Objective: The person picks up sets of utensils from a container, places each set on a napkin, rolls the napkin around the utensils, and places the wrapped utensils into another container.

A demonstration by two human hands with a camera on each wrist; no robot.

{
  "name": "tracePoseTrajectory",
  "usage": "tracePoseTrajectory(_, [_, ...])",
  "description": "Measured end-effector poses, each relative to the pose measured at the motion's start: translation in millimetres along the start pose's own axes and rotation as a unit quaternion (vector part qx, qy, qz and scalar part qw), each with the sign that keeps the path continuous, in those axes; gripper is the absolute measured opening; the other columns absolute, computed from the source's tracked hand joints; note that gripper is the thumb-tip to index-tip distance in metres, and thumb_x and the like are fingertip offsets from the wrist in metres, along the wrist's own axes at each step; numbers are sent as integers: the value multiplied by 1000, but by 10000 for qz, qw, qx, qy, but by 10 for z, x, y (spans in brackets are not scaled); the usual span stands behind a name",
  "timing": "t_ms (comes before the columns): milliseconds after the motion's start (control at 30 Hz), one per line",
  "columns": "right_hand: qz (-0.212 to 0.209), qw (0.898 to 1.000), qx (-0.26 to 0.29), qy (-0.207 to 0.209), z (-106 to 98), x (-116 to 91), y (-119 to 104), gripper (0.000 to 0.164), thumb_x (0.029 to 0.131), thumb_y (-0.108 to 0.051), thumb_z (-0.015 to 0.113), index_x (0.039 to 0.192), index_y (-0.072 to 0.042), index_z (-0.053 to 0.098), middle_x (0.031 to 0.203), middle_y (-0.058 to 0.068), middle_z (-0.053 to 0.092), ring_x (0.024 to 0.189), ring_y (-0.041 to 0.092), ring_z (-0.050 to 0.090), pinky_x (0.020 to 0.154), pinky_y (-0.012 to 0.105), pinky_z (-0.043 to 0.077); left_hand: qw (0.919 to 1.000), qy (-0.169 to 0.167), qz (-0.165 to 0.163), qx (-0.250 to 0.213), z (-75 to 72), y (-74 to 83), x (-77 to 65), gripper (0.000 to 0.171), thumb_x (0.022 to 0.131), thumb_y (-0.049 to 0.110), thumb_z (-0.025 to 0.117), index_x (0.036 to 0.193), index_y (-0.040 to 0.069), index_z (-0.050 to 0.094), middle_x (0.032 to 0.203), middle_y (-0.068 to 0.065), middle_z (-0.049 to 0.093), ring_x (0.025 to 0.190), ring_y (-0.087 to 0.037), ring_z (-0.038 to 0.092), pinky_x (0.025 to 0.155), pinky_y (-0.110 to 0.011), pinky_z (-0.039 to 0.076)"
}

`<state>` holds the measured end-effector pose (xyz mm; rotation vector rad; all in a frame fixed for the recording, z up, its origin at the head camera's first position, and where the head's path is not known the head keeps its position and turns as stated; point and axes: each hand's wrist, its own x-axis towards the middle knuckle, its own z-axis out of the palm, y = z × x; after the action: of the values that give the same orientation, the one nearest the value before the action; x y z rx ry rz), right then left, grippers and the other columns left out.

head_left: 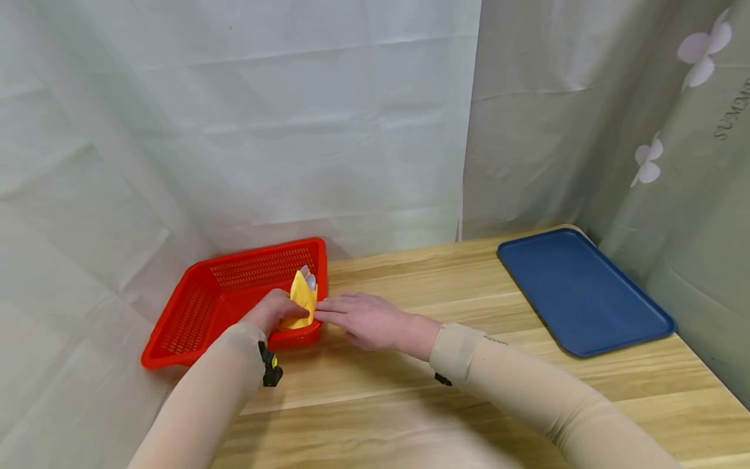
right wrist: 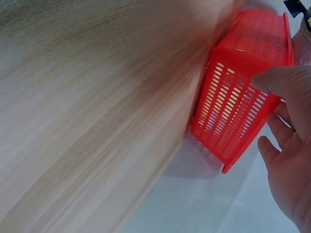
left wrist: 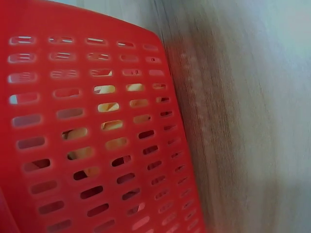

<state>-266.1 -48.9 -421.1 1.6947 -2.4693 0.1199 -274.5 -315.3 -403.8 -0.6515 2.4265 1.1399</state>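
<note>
A red perforated plastic basket stands on the left of the table. Inside its right end, a yellow cloth pouch stands upright with light purple spoons poking out of its top. My left hand reaches over the basket's near rim and grips the pouch, thumb on its near side. At the basket's right rim is my right hand, fingers extended with tips at the corner. In the right wrist view, the right thumb overlaps the basket wall. The left wrist view shows yellow through the basket's slots, left hand hidden.
A blue rectangular tray lies on the right of the wooden table. Pale curtains hang close behind the table and along both sides. A dark strap mount sits on my left wrist.
</note>
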Motion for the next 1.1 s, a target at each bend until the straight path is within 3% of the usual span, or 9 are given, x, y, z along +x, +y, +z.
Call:
tracePoseTrajectory(333, [-33, 10000, -59, 61, -4, -2, 12, 71, 104, -18, 77, 169, -18, 48, 172, -1, 47, 160, 15, 40, 132, 37, 28, 9994, -162, -218, -228, 6, -3, 34, 69, 91, 30, 90, 144, 1, 56, 135, -18, 60, 123, -36, 53, 120, -53, 41])
tracePoseTrajectory(567, [-76, 9999, -59, 120, 9, -5, 11, 69, 105, -16, 75, 169, -16, 48, 172, 0, 47, 160, 15, 39, 132, 37, 28, 9995, -174, -241, -132, 5, 2, 27, 67, 92, 29, 89, 143, 0, 57, 135, -19, 60, 123, -37, 52, 119, -56, 41])
tracePoseTrajectory(833, [-9, 9999, 24, 141, -11, -15, 11, 70, 104, -16, 77, 168, -17, 48, 172, 0, 47, 160, 15, 40, 133, 35, 24, 9986, -338, -379, 116, -46, -53, 370, 77, 83, 33, 97, 141, 0, 58, 131, -18, 62, 121, -38, 54, 117, -53, 44])
tracePoseTrajectory(967, [2, 9999, 44, 99, -15, -13, 9, 71, 104, -17, 77, 169, -18, 48, 172, -1, 48, 160, 14, 40, 133, 35, 25, 9987, -310, -393, 70, -29, -39, 303, 75, 85, 32, 95, 143, 2, 58, 132, -18, 62, 121, -38, 54, 118, -55, 43])
tracePoseTrajectory(1000, [1, 9999, 50, 91, -14, -12, 11, 71, 104, -17, 77, 169, -18, 48, 172, -1, 48, 160, 14, 40, 133, 34, 25, 9987, -260, -422, 69, -2, 12, 183, 73, 88, 29, 93, 145, 1, 56, 136, -19, 61, 124, -38, 53, 122, -57, 39])
tracePoseTrajectory(1100, [-9, 9999, 82, 98, -8, -11, 14, 71, 104, -18, 78, 168, -18, 48, 171, -1, 48, 159, 14, 41, 132, 34, 24, 9993, -171, -323, 66, 22, 29, 89, 68, 92, 26, 89, 146, 1, 56, 137, -19, 60, 124, -38, 52, 122, -57, 38])
